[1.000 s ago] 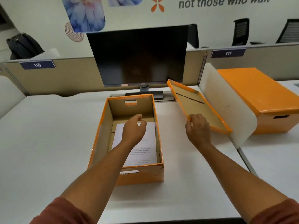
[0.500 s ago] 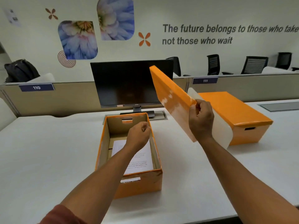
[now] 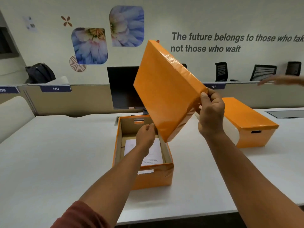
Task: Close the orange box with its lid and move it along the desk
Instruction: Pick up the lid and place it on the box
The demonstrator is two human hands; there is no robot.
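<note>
An open orange box stands on the white desk in front of me, with printed paper lying inside. The orange lid is held up in the air above the box's far right side, tilted steeply, its glossy top facing me. My right hand grips the lid's right edge. My left hand hovers over the box opening and touches the lid's lower left edge with its fingertips.
A second orange box, closed, sits to the right behind a white divider. A dark monitor stands behind the open box. Another person's hand reaches in at the far right. Office chairs and a partition line the back.
My right hand has lifted the lid off the desk, turned it orange side towards me and carried it left above the box. My left hand has risen to meet its lower edge.
</note>
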